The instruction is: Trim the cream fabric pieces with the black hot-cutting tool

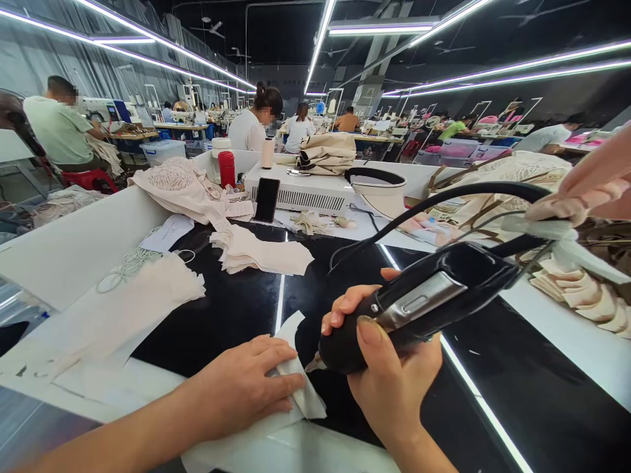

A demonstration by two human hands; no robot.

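Note:
My right hand [389,374] is wrapped round a black corded hand tool [424,302] with a metal trigger plate, thumb on its side. The tool's metal tip points down at a small white fabric piece [300,387] lying on the glossy black table [236,309]. My left hand [241,384] lies flat on that piece, fingers stretched out and pressing it down just left of the tip. The tool's black cable [444,200] arcs up and right.
A stack of cream fabric pieces [261,253], white cloth [123,309], a white machine box [305,187] with a phone [267,200] leaning on it, a red bottle [227,169]. Another person's hand [591,187] at the right edge. Several workers sit at sewing stations behind.

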